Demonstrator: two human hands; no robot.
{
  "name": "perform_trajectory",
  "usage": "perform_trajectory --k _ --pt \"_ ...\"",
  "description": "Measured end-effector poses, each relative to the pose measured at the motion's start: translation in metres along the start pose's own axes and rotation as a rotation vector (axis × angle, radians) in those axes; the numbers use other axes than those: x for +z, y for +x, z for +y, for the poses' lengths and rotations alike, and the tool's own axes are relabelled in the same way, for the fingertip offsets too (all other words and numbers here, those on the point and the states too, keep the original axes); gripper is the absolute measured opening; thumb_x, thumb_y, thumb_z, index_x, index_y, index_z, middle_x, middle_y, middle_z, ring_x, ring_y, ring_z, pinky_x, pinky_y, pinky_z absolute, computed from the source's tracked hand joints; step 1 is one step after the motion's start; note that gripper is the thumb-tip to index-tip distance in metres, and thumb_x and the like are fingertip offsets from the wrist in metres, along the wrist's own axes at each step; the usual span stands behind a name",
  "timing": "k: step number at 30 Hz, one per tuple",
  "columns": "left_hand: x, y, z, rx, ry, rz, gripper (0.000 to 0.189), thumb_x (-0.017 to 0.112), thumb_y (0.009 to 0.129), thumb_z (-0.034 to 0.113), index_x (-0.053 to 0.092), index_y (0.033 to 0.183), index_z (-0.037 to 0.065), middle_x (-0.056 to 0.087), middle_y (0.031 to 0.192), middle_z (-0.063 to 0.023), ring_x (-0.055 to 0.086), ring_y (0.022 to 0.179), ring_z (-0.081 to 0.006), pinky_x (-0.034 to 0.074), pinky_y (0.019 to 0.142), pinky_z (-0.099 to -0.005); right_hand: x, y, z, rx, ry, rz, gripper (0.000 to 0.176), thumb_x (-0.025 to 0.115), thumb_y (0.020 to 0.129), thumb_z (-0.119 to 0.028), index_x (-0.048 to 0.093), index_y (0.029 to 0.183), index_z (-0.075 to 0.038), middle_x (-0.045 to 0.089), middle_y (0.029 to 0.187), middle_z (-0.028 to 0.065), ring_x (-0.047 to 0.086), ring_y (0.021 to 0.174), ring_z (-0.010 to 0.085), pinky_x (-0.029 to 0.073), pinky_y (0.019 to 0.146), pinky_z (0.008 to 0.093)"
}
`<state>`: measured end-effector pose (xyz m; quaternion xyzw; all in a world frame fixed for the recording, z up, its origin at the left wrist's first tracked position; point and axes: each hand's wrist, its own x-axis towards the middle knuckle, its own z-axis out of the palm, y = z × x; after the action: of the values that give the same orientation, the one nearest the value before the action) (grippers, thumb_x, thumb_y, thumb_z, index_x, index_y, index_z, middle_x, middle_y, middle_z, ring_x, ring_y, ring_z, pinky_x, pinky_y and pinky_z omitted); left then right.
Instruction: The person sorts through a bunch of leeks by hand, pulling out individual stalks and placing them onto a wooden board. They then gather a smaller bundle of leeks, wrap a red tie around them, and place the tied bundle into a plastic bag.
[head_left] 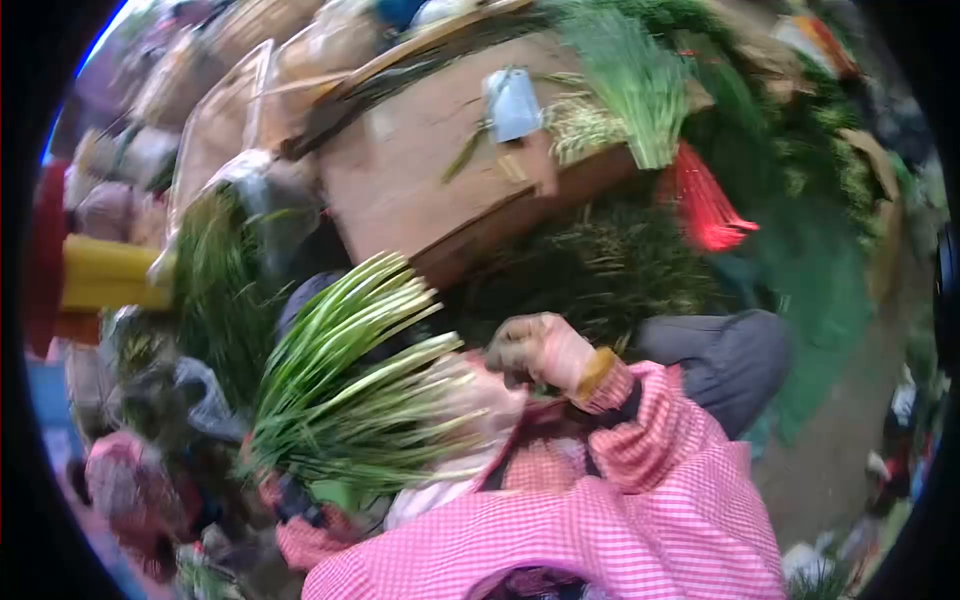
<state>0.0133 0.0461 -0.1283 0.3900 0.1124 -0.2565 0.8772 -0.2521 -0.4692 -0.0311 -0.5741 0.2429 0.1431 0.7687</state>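
My left hand [270, 488] is at the lower left, closed round the leafy end of a bunch of long green stalks [350, 370]. Leaves partly hide its fingers. The pale stalk ends fan out to the right over my lap. My right hand [540, 350], gloved and smudged, is curled closed just right of those ends, apart from them; whatever its fingers may hold is hidden. Beyond, a wide-bladed knife [512, 105] lies on a wooden board [400, 180]. Another bunch of green stalks [640, 100] rests at the board's right end, beside trimmed pale pieces [585, 130].
Red strips [710, 205] hang off the board's right side. Loose greens [600, 270] lie below its front edge. Dark grass-like greens [220, 280] stand at left, near a yellow object [115, 275]. A person in pink [130, 490] is at lower left.
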Motion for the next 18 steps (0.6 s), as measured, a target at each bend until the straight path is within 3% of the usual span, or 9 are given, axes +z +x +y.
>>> perform_trajectory --k 2,3,5,6,8,9,11,13,18 --pt "0.014 0.004 -0.014 0.034 0.021 0.034 0.027 0.044 0.091 0.023 0.043 0.067 0.011 0.045 0.066 -0.0008 0.050 0.067 -0.0181 0.043 0.068 -0.0353 -0.044 -0.014 -0.008 -0.093 0.044 0.367 0.022 0.064 0.075 -0.024 0.063 0.082 -0.004 0.062 0.065 0.0059 0.056 0.055 0.0119 0.043 0.053 0.0256" --pt "0.021 0.005 -0.019 0.055 0.033 0.056 0.027 0.044 0.091 0.023 0.043 0.067 0.011 0.045 0.066 -0.0008 0.050 0.067 -0.0180 0.043 0.068 -0.0352 -0.062 -0.037 -0.023 -0.102 0.169 0.342 0.015 0.062 0.076 -0.016 0.063 0.084 -0.003 0.062 0.067 0.0046 0.057 0.058 0.0114 0.045 0.054 0.0238" --pt "0.033 0.005 -0.027 0.077 0.062 0.105 0.027 0.044 0.091 0.023 0.043 0.067 0.011 0.045 0.066 -0.0007 0.050 0.067 -0.0179 0.043 0.067 -0.0350 -0.086 -0.092 -0.055 -0.263 -0.081 0.329 0.012 0.060 0.078 -0.007 0.063 0.088 -0.002 0.063 0.075 0.0041 0.060 0.068 0.0117 0.048 0.061 0.0239" --pt "0.038 0.005 -0.031 0.083 0.071 0.128 0.027 0.044 0.091 0.023 0.043 0.067 0.011 0.045 0.066 -0.0006 0.050 0.067 -0.0178 0.043 0.067 -0.0349 -0.107 -0.106 -0.060 -0.503 -0.348 0.410 0.016 0.059 0.079 -0.008 0.063 0.093 0.000 0.063 0.082 0.0066 0.060 0.068 0.0116 0.048 0.061 0.0240" --pt "0.048 0.007 -0.037 0.098 0.093 0.163 0.026 0.044 0.091 0.022 0.044 0.067 0.011 0.045 0.066 -0.0005 0.050 0.067 -0.0177 0.043 0.067 -0.0348 -0.160 -0.128 -0.067 -0.625 -0.282 0.631 0.024 0.057 0.081 -0.009 0.061 0.103 0.000 0.063 0.095 0.0086 0.060 0.075 0.0126 0.048 0.068 0.0249" --pt "0.053 0.009 -0.040 0.097 0.097 0.173 0.026 0.044 0.091 0.022 0.044 0.067 0.011 0.045 0.066 -0.0005 0.050 0.067 -0.0177 0.043 0.067 -0.0347 -0.192 -0.132 -0.063 -0.505 0.061 0.764 0.028 0.056 0.081 -0.007 0.060 0.108 -0.001 0.062 0.100 0.0083 0.060 0.081 0.0136 0.048 0.073 0.0257" --pt "0.064 0.007 -0.044 0.104 0.117 0.203 0.026 0.044 0.090 0.022 0.044 0.067 0.011 0.045 0.066 -0.0004 0.050 0.066 -0.0176 0.043 0.067 -0.0345 -0.248 -0.131 -0.054 -0.485 -0.074 0.854 0.033 0.055 0.080 -0.005 0.057 0.113 -0.003 0.062 0.104 0.0074 0.058 0.094 0.0164 0.044 0.084 0.0263" --pt "0.074 0.009 -0.047 0.112 0.133 0.229 0.026 0.044 0.090 0.022 0.044 0.067 0.011 0.045 0.066 -0.0003 0.050 0.066 -0.0175 0.043 0.067 -0.0343 -0.343 -0.111 -0.029 -0.125 -0.430 0.945 0.037 0.056 0.080 -0.009 0.055 0.117 -0.004 0.060 0.110 0.0087 0.054 0.105 0.0196 0.040 0.091 0.0286" --pt "0.090 0.007 -0.055 0.134 0.156 0.297 0.026 0.045 0.090 0.022 0.044 0.067 0.011 0.044 0.065 -0.0001 0.050 0.066 -0.0172 0.043 0.066 -0.0339 -0.376 -0.067 -0.002 0.485 -0.951 0.879 0.058 0.063 0.074 -0.040 0.053 0.119 -0.007 0.056 0.116 0.0141 0.053 0.108 0.0276 0.038 0.095 0.0328"
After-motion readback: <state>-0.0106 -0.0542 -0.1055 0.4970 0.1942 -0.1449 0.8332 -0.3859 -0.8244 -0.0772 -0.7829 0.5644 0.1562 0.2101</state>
